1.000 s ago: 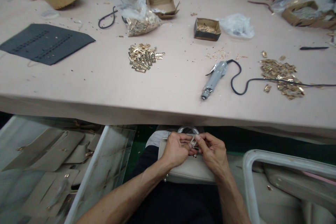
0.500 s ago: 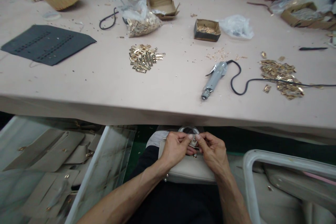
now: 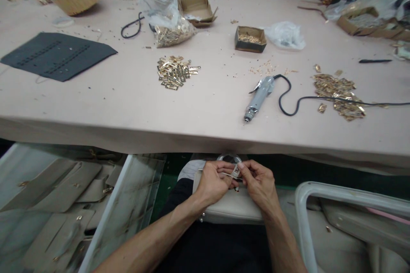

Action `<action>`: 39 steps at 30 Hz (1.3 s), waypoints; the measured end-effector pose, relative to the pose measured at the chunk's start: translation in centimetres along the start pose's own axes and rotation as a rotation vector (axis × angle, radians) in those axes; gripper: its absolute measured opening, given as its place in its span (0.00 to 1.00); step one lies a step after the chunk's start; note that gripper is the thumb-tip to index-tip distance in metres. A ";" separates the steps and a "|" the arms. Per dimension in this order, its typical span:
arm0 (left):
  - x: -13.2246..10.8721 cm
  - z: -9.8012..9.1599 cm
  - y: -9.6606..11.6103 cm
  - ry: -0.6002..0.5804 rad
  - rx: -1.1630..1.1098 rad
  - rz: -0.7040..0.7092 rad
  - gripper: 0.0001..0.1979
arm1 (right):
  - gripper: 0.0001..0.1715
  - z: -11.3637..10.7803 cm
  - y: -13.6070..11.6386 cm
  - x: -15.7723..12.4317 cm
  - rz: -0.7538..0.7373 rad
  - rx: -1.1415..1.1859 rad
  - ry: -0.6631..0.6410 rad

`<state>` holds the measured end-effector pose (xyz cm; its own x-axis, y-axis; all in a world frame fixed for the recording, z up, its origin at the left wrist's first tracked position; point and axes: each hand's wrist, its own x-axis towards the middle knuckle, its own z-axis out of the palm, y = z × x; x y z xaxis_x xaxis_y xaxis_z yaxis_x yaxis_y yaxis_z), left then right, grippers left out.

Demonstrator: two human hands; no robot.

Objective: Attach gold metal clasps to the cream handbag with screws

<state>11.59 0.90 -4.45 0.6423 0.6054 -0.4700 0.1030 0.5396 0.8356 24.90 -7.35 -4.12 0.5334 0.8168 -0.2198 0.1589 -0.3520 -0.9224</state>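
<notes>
A light grey-beige handbag (image 3: 235,209) lies across my lap below the table edge. My left hand (image 3: 213,181) closes around the thin edge of its flap, with its fingers behind it and its thumb lower down. Against that edge my right hand (image 3: 259,177) pinches a small rectangular metal plate (image 3: 236,171) with a slot in it, thumb on top. Whether the plate is fixed to the flap I cannot tell. Just under the fingers, a small metal fitting (image 3: 237,189) shows on the bag's front. Fingers hide part of the flap.
On the table (image 3: 128,94) lie a corded electric screwdriver (image 3: 259,98), slotted gold plates (image 3: 176,72), another pile of gold plates (image 3: 341,96), and a small box of tiny parts (image 3: 250,39). Bins with bag pieces stand left (image 3: 109,222) and right (image 3: 303,217).
My left thumb has slid down off the metal plate, so more of the plate shows. My right hand still pinches it. The view has shifted slightly.
</notes>
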 end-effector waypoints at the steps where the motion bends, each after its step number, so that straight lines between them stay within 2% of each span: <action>1: -0.2 0.1 0.0 0.009 0.043 0.022 0.14 | 0.22 0.0 0.0 0.0 -0.005 -0.003 0.001; 4: -0.8 0.4 0.1 0.048 0.217 0.111 0.14 | 0.20 -0.1 -0.1 0.0 -0.030 0.011 0.002; 6: -0.9 0.7 0.3 0.003 0.287 0.141 0.14 | 0.18 -0.1 0.1 -0.2 -0.089 0.023 0.008; 9: -0.3 0.9 0.6 -0.105 0.221 0.094 0.14 | 0.15 -0.1 0.3 -0.3 -0.237 -0.016 0.065; 12: 0.8 0.7 0.5 -0.111 0.098 0.013 0.13 | 0.13 -0.1 0.3 -0.1 -0.323 -0.081 0.140; 16: 0.9 0.5 0.4 -0.101 0.110 -0.033 0.11 | 0.15 -0.2 -0.5 0.4 -0.249 -0.127 0.030; 21: -2.2 0.3 1.9 -0.028 0.194 -0.054 0.09 | 0.19 0.1 -1.2 0.4 -0.030 0.140 -0.186; 24: -3.1 -0.5 2.2 0.016 0.211 -0.099 0.10 | 0.18 1.0 -0.7 0.7 0.038 0.170 -0.273; 28: -1.6 -1.7 1.2 0.089 0.144 -0.158 0.08 | 0.20 2.5 -0.3 1.8 0.060 0.016 -0.232; 31: -0.4 -2.0 0.7 0.133 0.087 -0.160 0.06 | 0.23 3.0 -0.4 2.5 0.070 0.005 -0.223; 35: -0.6 -2.0 0.4 0.144 0.059 -0.144 0.04 | 0.23 3.2 -0.8 2.2 0.038 0.014 -0.269; 39: -0.8 -1.7 -1.1 0.171 -0.017 -0.179 0.08 | 0.24 3.7 -0.5 1.5 -0.017 -0.130 -0.194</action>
<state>9.66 0.81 -5.45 0.4772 0.5889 -0.6523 0.1898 0.6557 0.7308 22.57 -4.28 -5.19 0.3619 0.8912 -0.2734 0.2786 -0.3833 -0.8806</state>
